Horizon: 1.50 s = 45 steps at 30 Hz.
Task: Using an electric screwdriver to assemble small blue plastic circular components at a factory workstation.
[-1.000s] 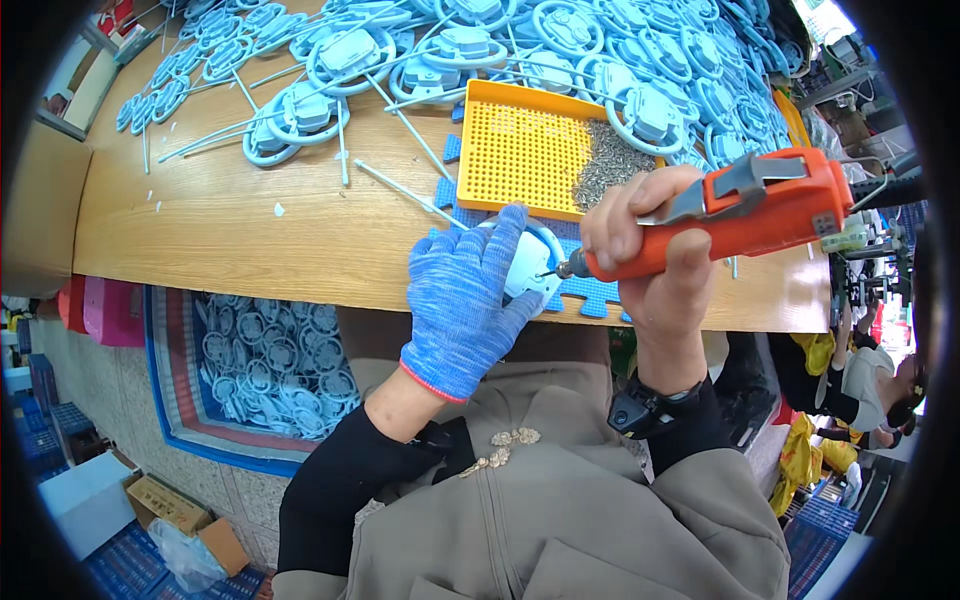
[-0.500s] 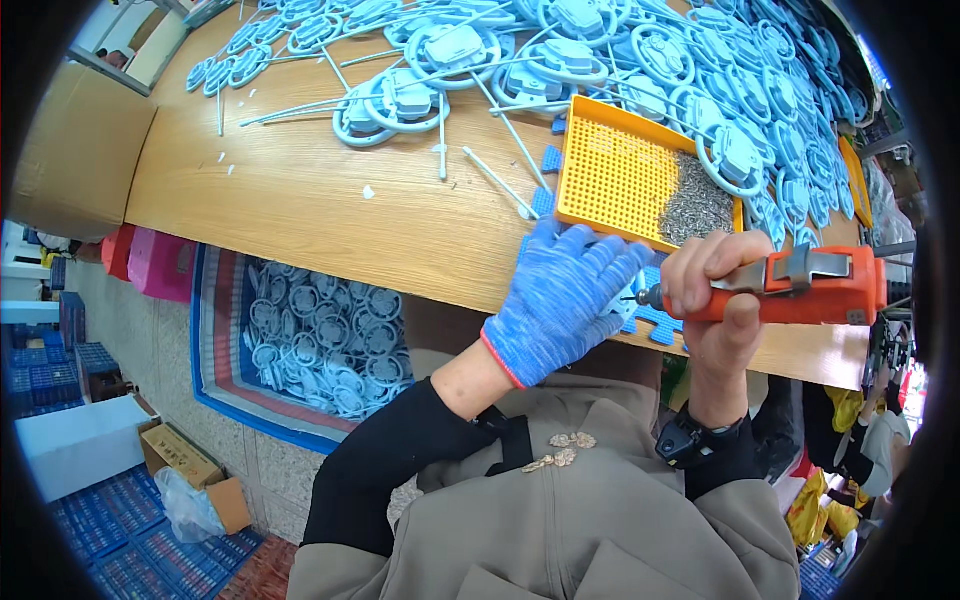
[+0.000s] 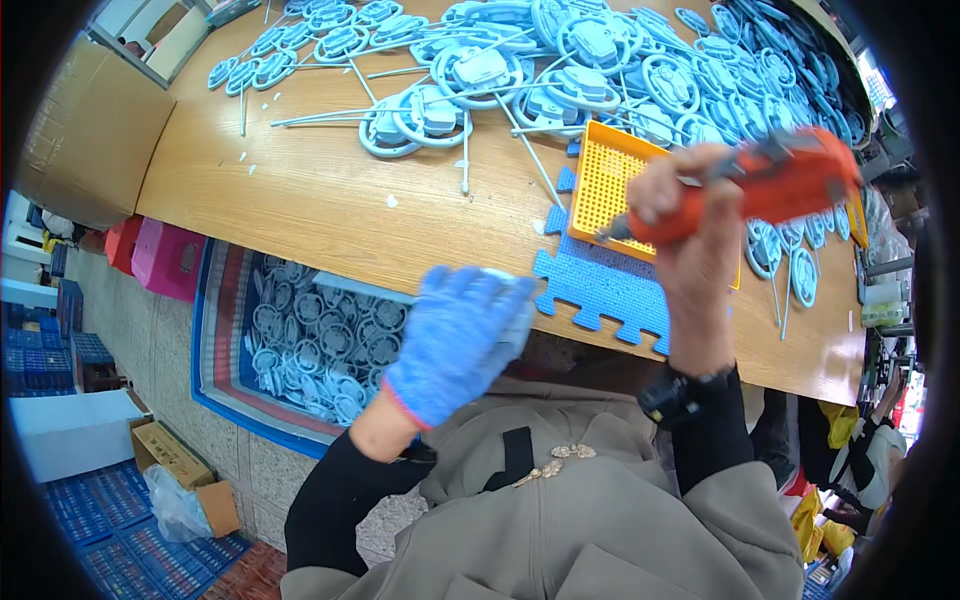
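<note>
My left hand [image 3: 460, 345], in a blue knitted glove, is closed around a light-blue plastic part [image 3: 520, 285] just off the table's front edge. Most of that part is hidden by the glove. In my bare right hand [image 3: 695, 235] is an orange electric screwdriver [image 3: 785, 190], blurred by motion, with its tip pointing left over a yellow perforated tray [image 3: 597, 190]. The screws seen in the tray earlier are covered by my right hand and the tool. Beneath the tray lies a blue foam mat [image 3: 600, 285].
Light-blue ring-shaped parts with thin rods [image 3: 585, 45] are heaped across the table's far side. Below the front edge stands a blue-rimmed bin [image 3: 240, 420] of similar parts. A pink container [image 3: 165, 260] and a cardboard box [image 3: 85, 130] are at the left.
My left hand has moved left and toward me, off the mat, with the light-blue part. My right hand has lifted the screwdriver up and away from that part, over the tray.
</note>
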Each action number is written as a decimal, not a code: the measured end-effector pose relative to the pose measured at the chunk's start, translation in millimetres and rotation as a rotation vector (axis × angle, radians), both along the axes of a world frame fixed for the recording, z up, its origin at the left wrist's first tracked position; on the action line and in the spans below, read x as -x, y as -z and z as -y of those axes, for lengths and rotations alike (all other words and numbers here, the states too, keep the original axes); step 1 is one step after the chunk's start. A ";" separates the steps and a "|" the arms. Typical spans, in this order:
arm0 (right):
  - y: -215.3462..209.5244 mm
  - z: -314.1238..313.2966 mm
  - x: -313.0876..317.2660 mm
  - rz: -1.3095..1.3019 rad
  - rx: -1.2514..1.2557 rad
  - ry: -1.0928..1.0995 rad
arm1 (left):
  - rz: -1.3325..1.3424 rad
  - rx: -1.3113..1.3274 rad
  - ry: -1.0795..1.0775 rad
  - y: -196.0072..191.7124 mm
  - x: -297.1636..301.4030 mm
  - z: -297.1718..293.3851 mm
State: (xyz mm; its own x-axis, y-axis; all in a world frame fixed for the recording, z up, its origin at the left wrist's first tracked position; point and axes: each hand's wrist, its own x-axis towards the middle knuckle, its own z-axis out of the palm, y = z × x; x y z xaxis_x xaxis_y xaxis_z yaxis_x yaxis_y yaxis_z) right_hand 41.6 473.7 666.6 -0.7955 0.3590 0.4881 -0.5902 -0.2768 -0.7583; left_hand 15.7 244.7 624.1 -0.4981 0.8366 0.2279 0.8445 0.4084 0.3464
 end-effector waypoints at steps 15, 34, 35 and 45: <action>48.6 55.7 100.2 0.202 0.021 -0.004 | -0.013 -0.210 -0.359 28.0 52.0 37.6; -33.7 7.7 -27.7 -0.078 0.008 -0.061 | 0.075 -0.544 0.057 -7.5 17.3 -59.0; -34.5 3.5 -33.5 -0.081 0.008 -0.102 | 0.208 -0.620 0.089 -5.5 11.1 -61.2; -57.3 -40.9 -111.9 -0.248 0.113 -0.201 | 1.252 -0.403 0.478 -5.0 -29.7 -93.0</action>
